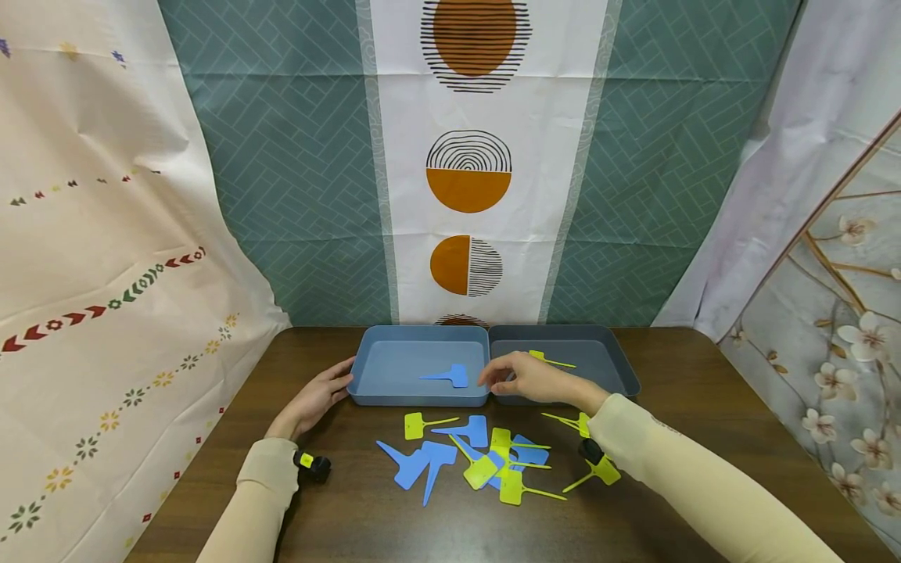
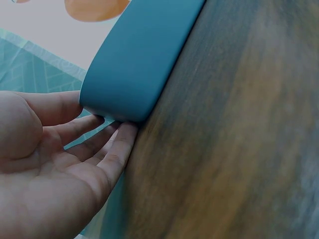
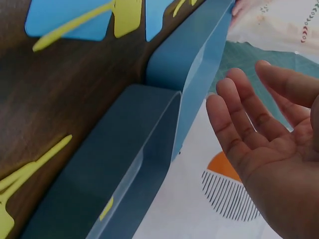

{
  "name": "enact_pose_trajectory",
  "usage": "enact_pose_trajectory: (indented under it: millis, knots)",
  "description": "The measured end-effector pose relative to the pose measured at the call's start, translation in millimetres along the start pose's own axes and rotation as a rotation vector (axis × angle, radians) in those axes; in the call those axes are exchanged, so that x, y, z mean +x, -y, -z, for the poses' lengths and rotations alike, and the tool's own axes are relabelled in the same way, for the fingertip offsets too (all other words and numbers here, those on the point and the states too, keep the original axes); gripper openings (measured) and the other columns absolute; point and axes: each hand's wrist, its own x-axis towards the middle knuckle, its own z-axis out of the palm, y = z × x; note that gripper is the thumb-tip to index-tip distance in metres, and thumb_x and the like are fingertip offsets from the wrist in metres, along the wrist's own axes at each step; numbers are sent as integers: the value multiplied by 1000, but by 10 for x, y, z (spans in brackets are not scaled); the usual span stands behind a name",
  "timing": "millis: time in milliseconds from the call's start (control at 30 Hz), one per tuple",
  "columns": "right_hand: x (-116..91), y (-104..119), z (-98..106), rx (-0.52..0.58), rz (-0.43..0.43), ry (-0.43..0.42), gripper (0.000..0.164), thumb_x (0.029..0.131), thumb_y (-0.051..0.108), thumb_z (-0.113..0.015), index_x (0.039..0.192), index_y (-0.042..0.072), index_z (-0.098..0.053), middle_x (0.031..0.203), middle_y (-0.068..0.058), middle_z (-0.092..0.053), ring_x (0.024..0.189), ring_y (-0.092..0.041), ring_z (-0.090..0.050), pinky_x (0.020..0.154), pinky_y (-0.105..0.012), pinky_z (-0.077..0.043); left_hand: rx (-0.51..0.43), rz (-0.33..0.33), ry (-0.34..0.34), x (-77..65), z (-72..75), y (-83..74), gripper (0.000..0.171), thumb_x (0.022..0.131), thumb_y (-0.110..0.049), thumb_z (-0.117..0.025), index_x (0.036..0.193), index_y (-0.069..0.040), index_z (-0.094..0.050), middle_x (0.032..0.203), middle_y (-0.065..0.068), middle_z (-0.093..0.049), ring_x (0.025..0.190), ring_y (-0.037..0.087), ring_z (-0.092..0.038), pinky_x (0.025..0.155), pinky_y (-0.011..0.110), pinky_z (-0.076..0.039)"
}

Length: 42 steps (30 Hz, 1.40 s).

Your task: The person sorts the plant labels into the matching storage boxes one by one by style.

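My left hand [image 1: 317, 397] touches the left side of the light blue tray [image 1: 418, 401] with extended fingers. In the left wrist view the fingertips [image 2: 128, 130] rest against the tray's rounded corner. A blue plant label [image 1: 457, 376] lies inside this tray. My right hand [image 1: 524, 377] hovers over where the two trays meet, its fingers loosely bent, holding nothing in the right wrist view. Inside the dark grey tray [image 1: 619, 367] lies a yellow plant label [image 1: 537, 355], partly hidden behind the right hand.
In front of the trays, several T-shaped labels lie scattered on the wooden table [image 1: 338, 516], among them a blue label [image 1: 411, 469] and a yellow label [image 1: 512, 486], some overlapping. A patterned curtain [image 1: 303, 195] hangs behind the table.
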Motion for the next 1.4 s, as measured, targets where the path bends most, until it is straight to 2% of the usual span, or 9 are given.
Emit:
enact_pose_trajectory:
  millis: [200, 433, 533, 767, 900, 1033, 1200, 1400]
  knots:
    - [-37, -9, -110, 29, 1, 23, 19, 102, 4, -64, 119, 2, -73, 104, -5, -72, 91, -14, -64, 80, -28, -57, -3, -2, -2, 1, -8, -2, 58, 115, -12, -32, 167, -1, -9, 172, 23, -8, 157, 39, -13, 127, 57, -15]
    - [-77, -30, -251, 55, 24, 69, 21, 103, 4, -64, 121, -2, -72, 106, -20, -71, 87, -15, -62, 78, -27, -56, -6, -3, -3, -1, -7, 2, 58, 115, -13, -34, 167, -1, -9, 172, 23, -9, 158, 39, -13, 127, 56, -15]
    - [-91, -28, -303, 78, 22, 83, 21, 103, 4, -63, 121, -3, -71, 106, -22, -70, 87, -15, -62, 77, -26, -56, -11, -3, -5, 0, -10, -2, 58, 115, -12, -33, 166, 0, -9, 172, 23, -9, 158, 38, -13, 127, 56, -15]
    - [-117, -29, -435, 105, -26, 120, 22, 103, 7, -64, 122, 2, -72, 98, -7, -69, 83, -12, -58, 73, -30, -54, -4, -7, -1, 3, -8, -3, 58, 115, -13, -33, 166, 0, -9, 172, 23, -9, 158, 39, -13, 127, 56, -15]
    - [-140, -33, -495, 129, -21, 139, 22, 103, 7, -64, 123, 2, -71, 97, -9, -70, 84, -17, -61, 74, -31, -55, -10, -4, 0, -7, -10, -5, 58, 115, -12, -33, 166, 0, -9, 172, 23, -8, 158, 38, -13, 127, 56, -15]
    - [-156, -31, -553, 145, -16, 137, 21, 102, 6, -64, 122, 2, -72, 98, -12, -71, 86, -18, -63, 75, -27, -54, -9, 1, 0, -4, -22, -17, 58, 115, -12, -33, 167, -1, -9, 172, 22, -9, 157, 38, -14, 127, 56, -15]
    - [-170, -36, -623, 155, -17, 128, 20, 101, 6, -66, 120, 2, -72, 96, -4, -70, 86, -11, -62, 76, -25, -54, 5, -6, 3, 1, -29, -32, 58, 115, -11, -33, 166, 0, -8, 172, 24, -9, 157, 40, -15, 126, 57, -17]
    - [-182, -54, -701, 115, -43, 126, 20, 99, 9, -71, 119, 7, -74, 95, 4, -68, 86, -9, -61, 73, -24, -53, -11, -5, 5, -4, -33, -30, 58, 115, -11, -33, 166, 0, -9, 172, 24, -10, 157, 39, -15, 126, 57, -16]
